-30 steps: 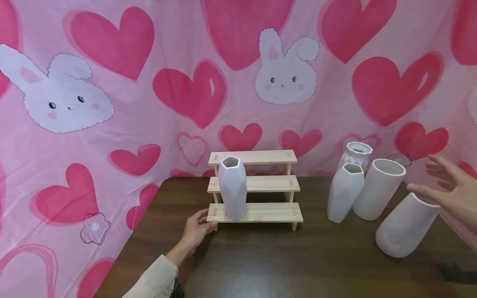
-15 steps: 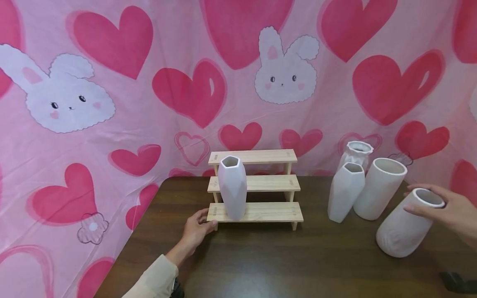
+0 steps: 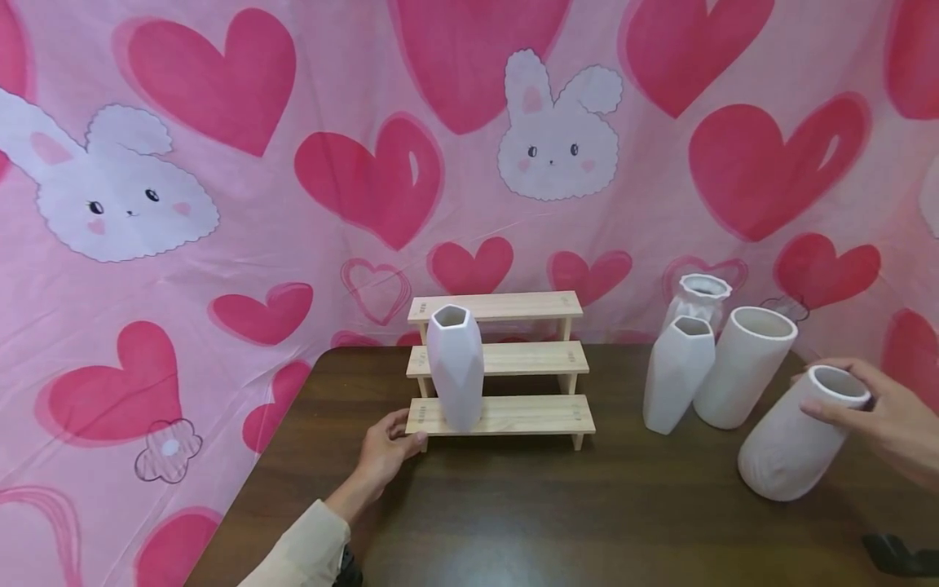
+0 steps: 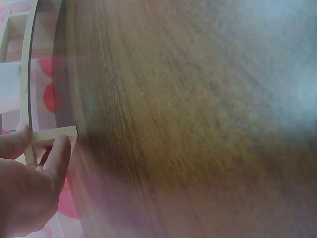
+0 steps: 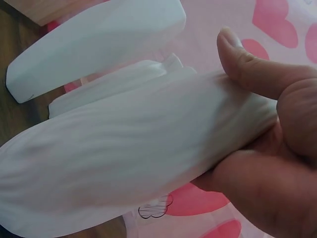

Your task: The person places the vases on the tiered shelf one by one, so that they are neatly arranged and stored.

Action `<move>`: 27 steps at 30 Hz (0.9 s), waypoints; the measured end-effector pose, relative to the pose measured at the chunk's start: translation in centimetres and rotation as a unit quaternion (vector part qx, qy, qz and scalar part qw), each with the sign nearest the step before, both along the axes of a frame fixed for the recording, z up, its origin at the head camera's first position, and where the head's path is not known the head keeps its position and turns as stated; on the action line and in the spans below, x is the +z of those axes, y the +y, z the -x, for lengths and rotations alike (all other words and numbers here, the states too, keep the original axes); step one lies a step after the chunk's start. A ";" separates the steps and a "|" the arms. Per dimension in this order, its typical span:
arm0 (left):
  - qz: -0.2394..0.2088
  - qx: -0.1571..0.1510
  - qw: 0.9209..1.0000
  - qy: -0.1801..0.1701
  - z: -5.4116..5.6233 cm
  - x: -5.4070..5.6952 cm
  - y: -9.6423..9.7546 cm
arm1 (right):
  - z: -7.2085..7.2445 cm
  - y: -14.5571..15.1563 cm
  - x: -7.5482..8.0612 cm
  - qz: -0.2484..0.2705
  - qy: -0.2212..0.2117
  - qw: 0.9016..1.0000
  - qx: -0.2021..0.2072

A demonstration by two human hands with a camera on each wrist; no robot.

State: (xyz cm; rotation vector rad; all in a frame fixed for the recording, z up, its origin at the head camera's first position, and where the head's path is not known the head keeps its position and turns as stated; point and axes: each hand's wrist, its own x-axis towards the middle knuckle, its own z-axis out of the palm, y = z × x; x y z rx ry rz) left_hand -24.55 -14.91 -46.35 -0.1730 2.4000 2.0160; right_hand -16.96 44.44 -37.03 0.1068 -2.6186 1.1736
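A three-step wooden display stand (image 3: pixel 528 414) stands on the dark table, with a white faceted vase (image 3: pixel 456 371) upright on its lowest step. My left hand (image 3: pixel 385 451) grips that step's left end; in the left wrist view its thumb and fingers (image 4: pixel 59 156) hold the end around the leg. At the right, my right hand (image 3: pixel 891 416) holds a white vase with a wavy-ribbed surface (image 3: pixel 792 440) near its rim. The thumb lies along the near side of this vase, and the other fingers are mostly hidden behind it. Its base appears to be on the table.
Left of the held vase stand a second faceted white vase (image 3: pixel 678 375), a plain cylindrical one (image 3: pixel 747 367) and, partly hidden behind them, one with a ruffled rim (image 3: pixel 700 297). A dark object (image 3: pixel 898 556) lies at the lower right. A pink heart-patterned cloth (image 3: pixel 469 204) hangs behind the table.
My right hand has come down from above the ribbed vase and taken hold of it near the rim. The left hand and the stand have stayed in place.
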 end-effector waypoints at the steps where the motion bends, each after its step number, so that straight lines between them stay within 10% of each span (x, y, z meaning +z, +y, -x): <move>1: 0.002 0.001 1.000 -0.002 0.0 0.0 0.0 | 0.0 0.1 -0.1 0.001 0.000 1.000 0.001; 27: 0.009 0.001 1.000 -0.008 0.1 0.0 0.0 | -1.0 -1.6 0.2 0.172 0.061 0.982 0.051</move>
